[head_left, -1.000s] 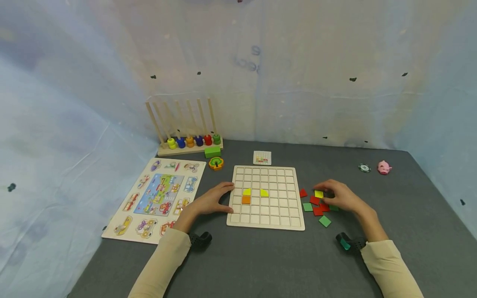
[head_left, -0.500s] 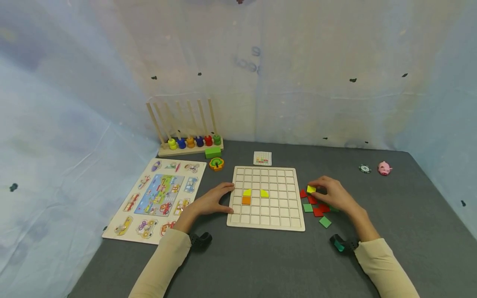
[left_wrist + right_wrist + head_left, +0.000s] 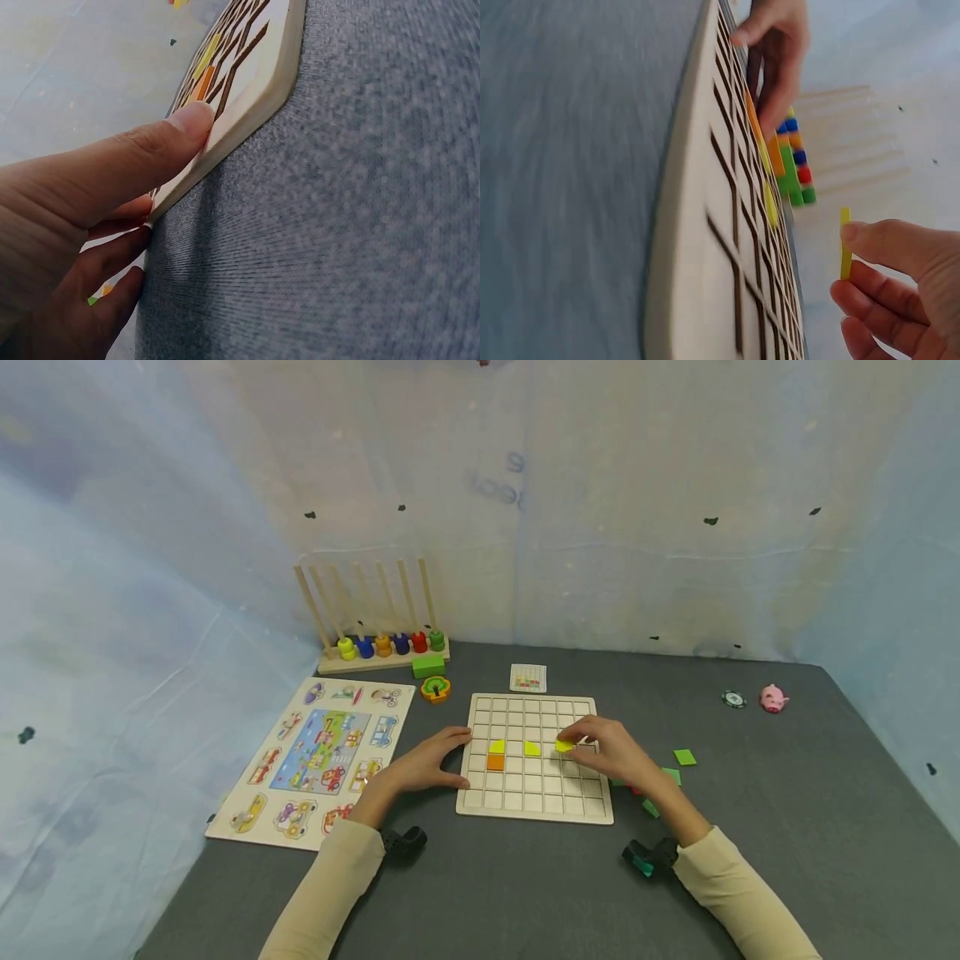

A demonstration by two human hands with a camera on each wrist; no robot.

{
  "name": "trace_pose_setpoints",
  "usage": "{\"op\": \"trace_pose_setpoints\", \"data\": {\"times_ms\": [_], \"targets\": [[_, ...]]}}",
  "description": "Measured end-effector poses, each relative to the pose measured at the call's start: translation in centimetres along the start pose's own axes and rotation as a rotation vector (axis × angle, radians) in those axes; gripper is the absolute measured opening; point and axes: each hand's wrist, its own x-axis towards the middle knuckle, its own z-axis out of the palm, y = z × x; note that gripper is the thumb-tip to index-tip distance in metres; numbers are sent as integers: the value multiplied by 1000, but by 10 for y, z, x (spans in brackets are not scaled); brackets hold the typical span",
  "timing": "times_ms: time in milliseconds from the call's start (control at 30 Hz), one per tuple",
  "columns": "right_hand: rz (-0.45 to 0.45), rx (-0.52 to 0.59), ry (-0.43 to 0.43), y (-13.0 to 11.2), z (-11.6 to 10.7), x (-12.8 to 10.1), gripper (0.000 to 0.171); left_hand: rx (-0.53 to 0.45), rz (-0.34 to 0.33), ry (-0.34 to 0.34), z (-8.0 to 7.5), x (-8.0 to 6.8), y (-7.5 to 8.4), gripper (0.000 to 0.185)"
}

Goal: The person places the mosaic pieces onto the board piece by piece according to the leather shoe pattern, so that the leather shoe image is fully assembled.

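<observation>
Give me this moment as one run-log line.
left hand: touching left edge of grid board | right hand: pinching yellow tile above the board | on board: orange square, two yellow pieces

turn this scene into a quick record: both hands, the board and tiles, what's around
left hand: touches left edge of pale wooden grid board
right hand: pinches thin flat yellow tile above board, not touching it
on board: one orange square tile, two small yellow tiles
right of board: flat green tiles, a barely visible red tile
beyond board: small white card with coloured print
</observation>
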Motion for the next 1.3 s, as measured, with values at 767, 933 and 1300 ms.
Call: {"op": "trace_pose_setpoints", "data": {"times_ms": [767, 933, 1300], "targets": [[7, 26, -97, -23, 60, 29, 12, -6, -29, 3, -1, 0, 7, 80], [-25, -51, -89, -24, 61, 31, 8, -15, -23, 4, -1, -1, 7, 80], [-42, -65, -75, -24, 64, 33, 9, -18, -37, 1, -2, -1, 7, 80]]}}
